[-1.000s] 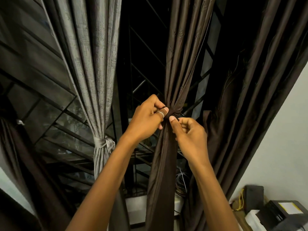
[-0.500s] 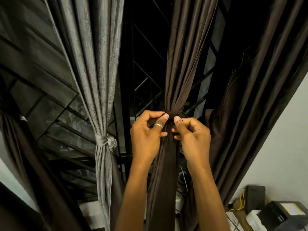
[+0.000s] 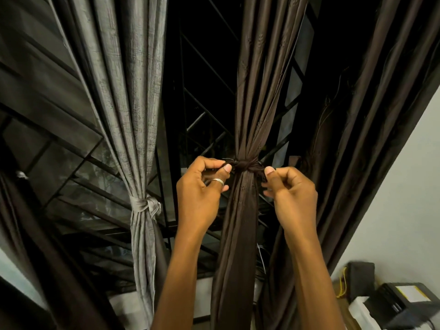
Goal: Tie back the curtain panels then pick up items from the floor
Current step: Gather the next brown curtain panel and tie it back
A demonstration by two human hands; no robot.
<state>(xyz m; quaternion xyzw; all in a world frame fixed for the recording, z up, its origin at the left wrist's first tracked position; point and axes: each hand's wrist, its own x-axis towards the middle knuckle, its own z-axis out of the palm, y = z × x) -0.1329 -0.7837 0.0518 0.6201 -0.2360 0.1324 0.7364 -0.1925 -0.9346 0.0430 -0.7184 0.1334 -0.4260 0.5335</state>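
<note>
lower right corner against white wall (image 3: 404, 186), carrying surface itself hidden at frame edge, black printer-like machine (image 3: 390, 306) with pale sheet (image 3: 409, 292) on top, white box (image 3: 359, 312) touching its left side, dark upright box (image 3: 360, 273) behind, yellow cord (image 3: 342, 283) just beside it

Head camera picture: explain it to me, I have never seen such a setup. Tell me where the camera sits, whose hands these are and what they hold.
There is no machine here. A person wears one camera on the head, looking forward at their own two arms. The left hand and the right hand each pinch one end of a dark tie knotted round the gathered brown curtain. To the left hangs a grey curtain, already bound with its own grey tie. Behind both is a dark window with metal bars. A black box sits at the lower right.
</note>
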